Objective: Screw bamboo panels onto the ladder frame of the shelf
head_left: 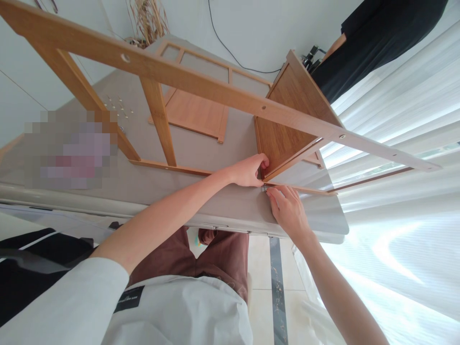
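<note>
A wooden frame (pixel 201 88) stands on its side on the table, its long upper rail crossing the view. A brown wooden panel (pixel 283 129) is set upright between its rails. My left hand (pixel 249 170) is curled around the joint where the panel's bottom corner meets the lower rail (pixel 194 169). Just to its right, my right hand (pixel 287 206) pinches a small metal fastener (pixel 265 188) against the outer side of that rail. The fingers partly cover the fastener, so its exact kind is unclear.
On the grey table (pixel 230 206) lie a smaller wooden panel (pixel 196 112), a slim wooden frame and several small metal fittings (pixel 120 106). A blurred patch (pixel 72 153) covers the left side. A person in dark clothes (pixel 377 43) is at the far right, near white curtains (pixel 406 230).
</note>
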Available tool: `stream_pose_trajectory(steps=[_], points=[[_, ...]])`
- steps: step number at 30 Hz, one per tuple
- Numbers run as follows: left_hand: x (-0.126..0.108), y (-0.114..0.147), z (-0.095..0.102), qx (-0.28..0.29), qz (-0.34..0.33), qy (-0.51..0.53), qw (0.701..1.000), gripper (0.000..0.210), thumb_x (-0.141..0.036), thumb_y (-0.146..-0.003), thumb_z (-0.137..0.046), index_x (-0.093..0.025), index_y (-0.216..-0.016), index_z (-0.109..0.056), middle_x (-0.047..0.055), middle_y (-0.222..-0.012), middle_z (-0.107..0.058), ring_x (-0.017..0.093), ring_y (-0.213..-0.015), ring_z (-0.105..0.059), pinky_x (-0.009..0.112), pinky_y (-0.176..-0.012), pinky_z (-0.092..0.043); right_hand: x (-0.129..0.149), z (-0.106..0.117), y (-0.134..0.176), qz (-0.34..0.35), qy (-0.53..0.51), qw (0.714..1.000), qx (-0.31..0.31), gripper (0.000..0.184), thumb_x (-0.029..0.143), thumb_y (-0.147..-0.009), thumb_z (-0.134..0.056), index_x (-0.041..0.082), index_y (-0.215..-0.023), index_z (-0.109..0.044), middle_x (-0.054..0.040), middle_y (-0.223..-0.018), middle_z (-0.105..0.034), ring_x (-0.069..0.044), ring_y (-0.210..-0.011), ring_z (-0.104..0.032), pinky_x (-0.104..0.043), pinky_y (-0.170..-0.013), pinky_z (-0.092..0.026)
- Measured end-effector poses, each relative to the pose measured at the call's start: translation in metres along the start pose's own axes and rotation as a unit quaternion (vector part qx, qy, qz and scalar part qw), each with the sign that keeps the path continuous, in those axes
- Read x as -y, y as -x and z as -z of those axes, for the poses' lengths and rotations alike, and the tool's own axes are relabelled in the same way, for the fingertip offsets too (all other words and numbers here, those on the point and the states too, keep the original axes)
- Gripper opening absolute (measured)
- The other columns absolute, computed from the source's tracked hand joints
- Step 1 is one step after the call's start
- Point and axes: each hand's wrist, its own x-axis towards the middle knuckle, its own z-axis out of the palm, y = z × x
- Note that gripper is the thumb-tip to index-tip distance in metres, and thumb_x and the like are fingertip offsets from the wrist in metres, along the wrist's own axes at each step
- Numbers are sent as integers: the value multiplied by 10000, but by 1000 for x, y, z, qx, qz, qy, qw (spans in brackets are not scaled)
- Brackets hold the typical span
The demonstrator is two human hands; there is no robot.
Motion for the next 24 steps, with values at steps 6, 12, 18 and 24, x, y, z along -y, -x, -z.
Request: stream_pose_trajectory(steps=[6, 12, 18, 24], points=[[-1, 0, 0, -3, 5, 0, 1000, 497, -203, -678, -731, -200, -1077, -434, 24, -946, -587, 132, -709, -556, 277, -639, -458, 0, 5, 4, 26, 33, 999, -3, 266, 72, -947, -436, 225, -1019, -640, -58, -946, -631, -191, -895, -554, -332, -877, -414], [1, 0, 0, -3, -1, -2, 1000, 499, -200, -679, -724, -200, -1083, -431, 46, -1040, -594, 120, -708, -547, 271, -638, -459, 0, 4, 2, 22, 71, 997, 14, 320, 42, -913, -445, 229, -1072, -650, -74, -950, -571, -201, -885, -495, -339, -858, -402], [1, 0, -1, -1, -5, -2, 1000, 496, -205, -677, -714, -199, -1083, -430, 61, -1117, -589, 109, -707, -545, 270, -649, -466, -1, 1, -2, 11, 66, 997, 25, 324, 50, -911, -445, 227, -1086, -653, -70, -944, -558, -201, -873, -476, -348, -864, -398], [1, 0, 0, 0, -1, -3, 1000, 512, -212, -675, -709, -205, -1104, -430, 63, -1155, -589, 110, -715, -552, 273, -662, -472, 4, 2, -3, 22, 110, 994, 17, 316, 50, -904, -450, 230, -1071, -650, -78, -946, -560, -210, -873, -473, -364, -857, -397]])
